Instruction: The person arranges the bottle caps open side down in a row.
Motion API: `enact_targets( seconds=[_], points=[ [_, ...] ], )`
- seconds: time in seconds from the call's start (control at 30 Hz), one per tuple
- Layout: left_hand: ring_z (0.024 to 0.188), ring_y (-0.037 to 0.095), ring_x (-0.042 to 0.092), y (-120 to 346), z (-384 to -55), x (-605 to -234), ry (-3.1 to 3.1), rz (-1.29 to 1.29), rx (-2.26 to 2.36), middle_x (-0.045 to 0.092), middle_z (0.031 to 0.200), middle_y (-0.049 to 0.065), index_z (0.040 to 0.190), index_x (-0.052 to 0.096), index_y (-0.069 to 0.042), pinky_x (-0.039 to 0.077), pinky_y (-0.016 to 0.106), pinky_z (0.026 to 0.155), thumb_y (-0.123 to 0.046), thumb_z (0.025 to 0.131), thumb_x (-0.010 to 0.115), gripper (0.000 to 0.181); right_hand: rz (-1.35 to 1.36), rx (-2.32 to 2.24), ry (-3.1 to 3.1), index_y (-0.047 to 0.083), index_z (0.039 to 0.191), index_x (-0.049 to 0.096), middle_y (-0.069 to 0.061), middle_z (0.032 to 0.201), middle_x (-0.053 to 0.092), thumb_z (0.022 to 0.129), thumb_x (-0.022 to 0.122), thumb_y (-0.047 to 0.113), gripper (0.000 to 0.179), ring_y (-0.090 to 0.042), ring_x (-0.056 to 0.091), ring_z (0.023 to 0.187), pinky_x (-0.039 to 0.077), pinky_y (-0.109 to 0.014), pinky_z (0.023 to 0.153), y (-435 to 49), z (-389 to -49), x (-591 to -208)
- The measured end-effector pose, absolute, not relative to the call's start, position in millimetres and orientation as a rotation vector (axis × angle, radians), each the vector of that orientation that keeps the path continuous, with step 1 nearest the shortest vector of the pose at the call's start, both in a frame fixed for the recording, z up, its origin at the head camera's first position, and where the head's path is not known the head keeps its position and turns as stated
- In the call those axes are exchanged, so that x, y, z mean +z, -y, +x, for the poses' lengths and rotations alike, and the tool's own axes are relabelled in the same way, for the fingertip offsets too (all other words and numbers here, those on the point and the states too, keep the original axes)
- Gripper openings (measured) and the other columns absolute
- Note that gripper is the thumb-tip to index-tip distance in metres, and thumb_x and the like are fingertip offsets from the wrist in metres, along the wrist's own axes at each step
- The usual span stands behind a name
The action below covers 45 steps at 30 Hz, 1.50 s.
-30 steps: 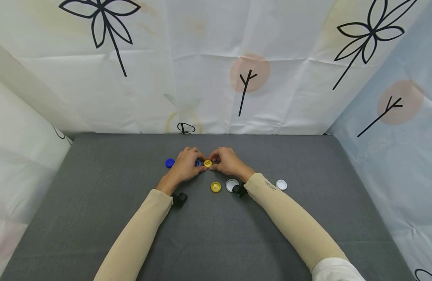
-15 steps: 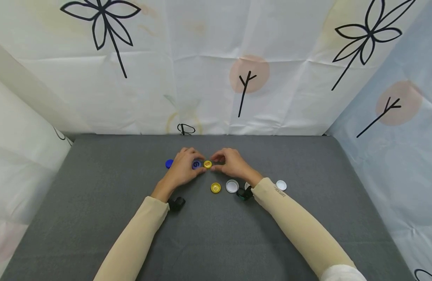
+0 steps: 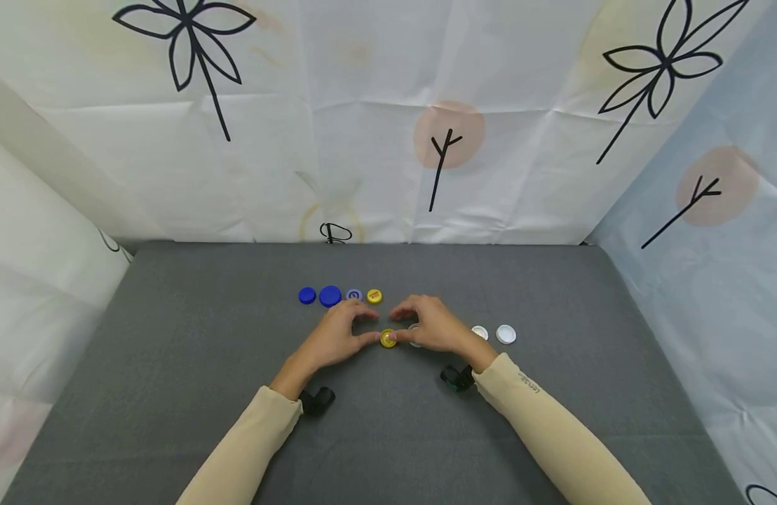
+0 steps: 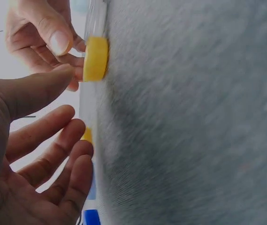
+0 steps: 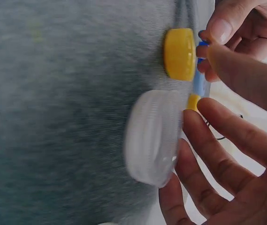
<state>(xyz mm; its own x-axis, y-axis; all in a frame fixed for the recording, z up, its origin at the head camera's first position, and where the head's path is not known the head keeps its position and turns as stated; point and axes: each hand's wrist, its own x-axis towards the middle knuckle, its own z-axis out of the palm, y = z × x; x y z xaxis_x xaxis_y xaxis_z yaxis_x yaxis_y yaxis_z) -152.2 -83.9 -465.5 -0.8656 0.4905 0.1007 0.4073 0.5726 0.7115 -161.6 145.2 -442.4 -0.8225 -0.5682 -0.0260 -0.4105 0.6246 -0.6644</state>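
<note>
Over the grey table my left hand [image 3: 338,335] and right hand [image 3: 434,324] face each other, thumbs and fingers apart. Between them lies a yellow bottle cap [image 3: 386,340], hollow side up; neither hand grips it. The right thumb overlaps it in the head view; whether it touches is unclear. A whitish translucent cap [image 5: 152,138] stands beside the right fingers, mostly hidden by that hand from above. Beyond the hands runs a row: a small blue cap [image 3: 307,295], a larger blue cap [image 3: 330,296], a pale blue cap [image 3: 354,294] and a yellow cap [image 3: 374,296].
Right of the right hand lie two white caps [image 3: 480,332], one [image 3: 505,334] farther out. A black wrist camera [image 3: 318,402] sits at the left cuff, another [image 3: 456,378] at the right. White patterned cloth [image 3: 376,140] hangs behind the table.
Both hands have left the yellow cap at the end of the far row and come nearer, to the second yellow cap. The far row now shows fully, its yellow cap left in place.
</note>
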Motion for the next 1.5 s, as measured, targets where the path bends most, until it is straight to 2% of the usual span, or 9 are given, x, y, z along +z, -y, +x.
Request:
enact_targets(
  seconds=[0.33, 0.5, 0.7, 0.87, 1.13, 1.33, 1.5],
  points=[
    [0.094, 0.019, 0.055, 80.0, -146.1, -472.6, -2.657, 0.738, 1.121, 0.063, 0.100, 0.002, 0.112, 0.075, -0.008, 0.046, 0.040, 0.085, -0.025, 0.083, 0.087, 0.036, -0.856, -0.916, -2.649, 0.008, 0.114, 0.077, -0.004, 0.108, 0.067, 0.078, 0.091, 0.025, 0.042, -0.025, 0.057, 0.103, 0.045, -0.046, 0.093, -147.9, -150.3, -449.5],
    [0.090, 0.018, 0.052, 76.0, -146.4, -475.0, -2.673, 0.766, 1.088, 0.062, 0.095, 0.000, 0.108, 0.077, -0.009, 0.044, 0.038, 0.082, -0.022, 0.083, 0.087, 0.029, -0.846, -0.897, -2.685, 0.011, 0.111, 0.078, -0.003, 0.106, 0.064, 0.081, 0.089, 0.022, 0.034, -0.024, 0.055, 0.102, 0.042, -0.051, 0.095, -144.4, -147.3, -451.0],
    [0.083, 0.015, 0.048, 72.9, -147.8, -475.3, -2.685, 0.778, 1.093, 0.061, 0.088, -0.002, 0.102, 0.079, -0.011, 0.041, 0.034, 0.077, -0.023, 0.083, 0.087, 0.024, -0.834, -0.885, -2.712, 0.012, 0.110, 0.078, -0.002, 0.105, 0.064, 0.084, 0.086, 0.021, 0.029, -0.023, 0.055, 0.101, 0.042, -0.050, 0.092, -143.4, -146.9, -451.6],
    [0.083, 0.013, 0.057, 74.6, -150.0, -472.5, -2.639, 0.785, 1.211, 0.068, 0.090, -0.003, 0.104, 0.078, -0.009, 0.047, 0.033, 0.078, -0.018, 0.084, 0.085, 0.022, -0.845, -0.953, -2.712, 0.012, 0.112, 0.078, -0.002, 0.106, 0.067, 0.085, 0.085, 0.021, 0.029, -0.022, 0.057, 0.102, 0.043, -0.048, 0.092, -145.8, -147.4, -449.9],
    [0.077, 0.010, 0.063, 77.5, -152.1, -457.8, -2.453, 0.753, 1.466, 0.072, 0.090, -0.003, 0.109, 0.076, -0.006, 0.051, 0.028, 0.068, -0.013, 0.088, 0.081, 0.023, -0.856, -1.177, -2.694, 0.009, 0.111, 0.077, -0.001, 0.103, 0.073, 0.083, 0.085, 0.016, 0.029, -0.028, 0.064, 0.100, 0.050, -0.050, 0.089, -150.0, -146.2, -437.0],
    [0.083, 0.014, 0.066, 78.1, -152.3, -444.1, -2.367, 0.720, 1.594, 0.073, 0.094, 0.001, 0.112, 0.075, -0.004, 0.053, 0.029, 0.072, -0.013, 0.089, 0.080, 0.025, -0.851, -1.322, -2.659, 0.007, 0.113, 0.076, -0.004, 0.105, 0.073, 0.084, 0.084, 0.011, 0.031, -0.033, 0.066, 0.097, 0.053, -0.053, 0.085, -153.1, -143.0, -425.1],
    [0.087, 0.019, 0.067, 77.9, -152.0, -434.5, -2.299, 0.682, 1.677, 0.073, 0.099, 0.006, 0.115, 0.074, -0.002, 0.053, 0.031, 0.076, -0.013, 0.090, 0.079, 0.028, -0.842, -1.440, -2.594, 0.007, 0.117, 0.074, -0.003, 0.108, 0.072, 0.086, 0.082, 0.012, 0.032, -0.028, 0.066, 0.096, 0.054, -0.048, 0.084, -156.5, -141.6, -419.3]
  ],
)
